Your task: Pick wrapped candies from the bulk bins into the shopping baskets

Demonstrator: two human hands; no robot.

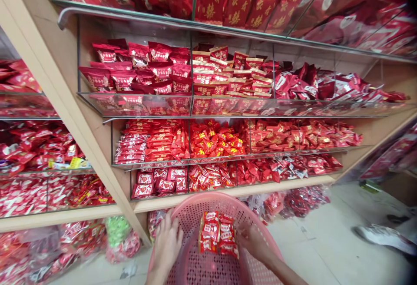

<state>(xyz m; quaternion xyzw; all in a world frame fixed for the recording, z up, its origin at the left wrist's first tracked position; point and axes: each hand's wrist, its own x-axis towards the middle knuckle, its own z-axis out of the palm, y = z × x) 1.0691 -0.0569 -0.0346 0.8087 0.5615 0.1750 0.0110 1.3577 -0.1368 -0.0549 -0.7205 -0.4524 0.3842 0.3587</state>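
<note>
A pink perforated plastic basket is low in the middle of the head view. Two side-by-side rows of small red candy packets with white lettering lie in it. At the basket's left side is my left hand, its fingers stretched out and a little apart over the inner wall, with nothing seen in them. My right hand reaches inside from the right, close beside the packets' right edge. Its fingers are blurred and partly curled, and whether they touch the packets is unclear.
Shelves with clear dividers hold red wrapped sweets in front of me. A wooden upright stands at left. Bagged sweets lie under the bottom shelf. A shoe is on the tiled floor at right.
</note>
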